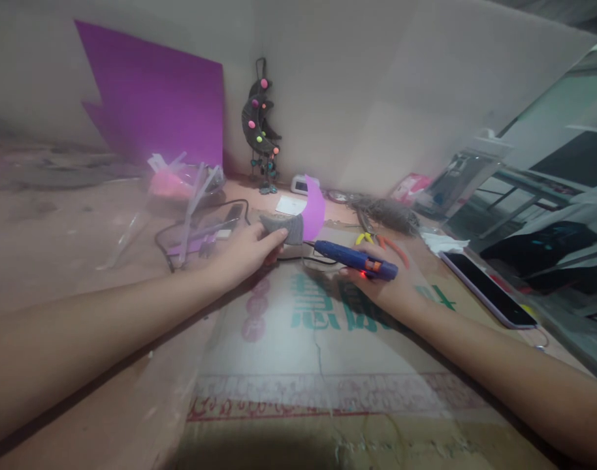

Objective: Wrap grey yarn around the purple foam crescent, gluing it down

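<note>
While the left forearm reaches in from the lower left, the left hand (252,253) bends inward at the wrist and pinches the gray yarn-wrapped end of a purple crescent (315,210), thumb on top, its bare tip pointing up and away. The crescent is held in front of the person, over the far part of a printed sheet (279,356). From the lower right, the right forearm slants in, and the right hand (387,285) grasps a blue glue gun (342,253), a red light glowing beneath it. The gun's nozzle points left, close to the wrapped end; whether they touch cannot be told. On the sheet, large green characters (318,303) stand beside pink round marks (256,310), with a red patterned band (279,398) nearer the person; all are too blurred to read reliably.
</note>
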`<move>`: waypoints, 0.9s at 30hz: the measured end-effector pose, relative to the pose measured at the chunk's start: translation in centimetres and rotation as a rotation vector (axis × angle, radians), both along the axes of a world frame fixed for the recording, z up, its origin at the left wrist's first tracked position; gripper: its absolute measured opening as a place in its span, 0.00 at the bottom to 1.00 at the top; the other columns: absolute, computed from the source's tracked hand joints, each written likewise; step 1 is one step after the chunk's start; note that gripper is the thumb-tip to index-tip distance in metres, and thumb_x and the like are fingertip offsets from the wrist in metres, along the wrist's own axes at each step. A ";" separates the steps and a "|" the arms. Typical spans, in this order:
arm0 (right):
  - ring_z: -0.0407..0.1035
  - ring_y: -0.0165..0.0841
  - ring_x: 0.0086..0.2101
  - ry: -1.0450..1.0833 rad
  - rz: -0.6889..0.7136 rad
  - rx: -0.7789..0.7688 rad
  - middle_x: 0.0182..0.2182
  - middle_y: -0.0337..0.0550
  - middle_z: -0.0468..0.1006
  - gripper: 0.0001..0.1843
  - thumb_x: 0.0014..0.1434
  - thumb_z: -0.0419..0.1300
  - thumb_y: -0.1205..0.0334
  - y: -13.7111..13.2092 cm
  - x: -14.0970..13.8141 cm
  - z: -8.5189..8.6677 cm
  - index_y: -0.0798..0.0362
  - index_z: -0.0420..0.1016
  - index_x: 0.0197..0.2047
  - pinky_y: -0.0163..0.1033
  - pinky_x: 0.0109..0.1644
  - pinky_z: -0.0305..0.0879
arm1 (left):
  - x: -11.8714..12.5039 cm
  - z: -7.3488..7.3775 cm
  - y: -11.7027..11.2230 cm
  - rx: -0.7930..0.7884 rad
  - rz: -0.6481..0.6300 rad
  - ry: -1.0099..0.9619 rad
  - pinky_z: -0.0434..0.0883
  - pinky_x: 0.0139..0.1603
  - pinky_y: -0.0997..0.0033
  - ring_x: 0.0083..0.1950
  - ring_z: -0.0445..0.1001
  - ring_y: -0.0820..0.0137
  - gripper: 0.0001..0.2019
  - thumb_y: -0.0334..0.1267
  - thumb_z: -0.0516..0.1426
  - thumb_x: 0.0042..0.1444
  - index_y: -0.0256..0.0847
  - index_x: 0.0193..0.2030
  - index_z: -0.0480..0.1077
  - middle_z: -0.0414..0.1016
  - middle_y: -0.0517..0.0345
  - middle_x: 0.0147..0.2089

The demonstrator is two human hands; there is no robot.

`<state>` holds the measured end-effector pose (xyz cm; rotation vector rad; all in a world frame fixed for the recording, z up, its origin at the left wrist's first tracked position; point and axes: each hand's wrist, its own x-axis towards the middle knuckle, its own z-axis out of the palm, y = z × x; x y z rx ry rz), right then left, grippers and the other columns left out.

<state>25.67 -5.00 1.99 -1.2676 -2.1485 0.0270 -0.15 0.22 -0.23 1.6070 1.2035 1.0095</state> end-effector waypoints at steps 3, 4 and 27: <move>0.68 0.35 0.30 0.012 -0.006 0.006 0.27 0.38 0.74 0.09 0.56 0.62 0.53 0.0 0.0 -0.1 0.49 0.69 0.33 0.40 0.34 0.61 | 0.0 -0.2 0.1 0.005 -0.007 -0.001 0.60 0.23 0.73 0.21 0.65 0.74 0.20 0.55 0.54 0.56 0.39 0.26 0.67 0.66 0.61 0.21; 0.68 0.35 0.30 0.014 -0.006 0.009 0.28 0.39 0.74 0.09 0.56 0.62 0.53 0.0 0.0 -0.1 0.49 0.70 0.33 0.41 0.35 0.61 | 0.0 -0.2 0.1 0.008 -0.010 -0.002 0.60 0.23 0.73 0.22 0.65 0.74 0.20 0.55 0.54 0.56 0.39 0.26 0.67 0.66 0.61 0.22; 0.69 0.35 0.30 0.053 0.015 0.008 0.30 0.39 0.76 0.07 0.57 0.61 0.55 -0.2 -0.4 0.4 0.49 0.70 0.36 0.41 0.36 0.64 | 0.0 -0.4 0.3 -0.002 -0.006 -0.024 0.60 0.23 0.73 0.21 0.65 0.74 0.20 0.55 0.54 0.56 0.39 0.25 0.65 0.66 0.61 0.21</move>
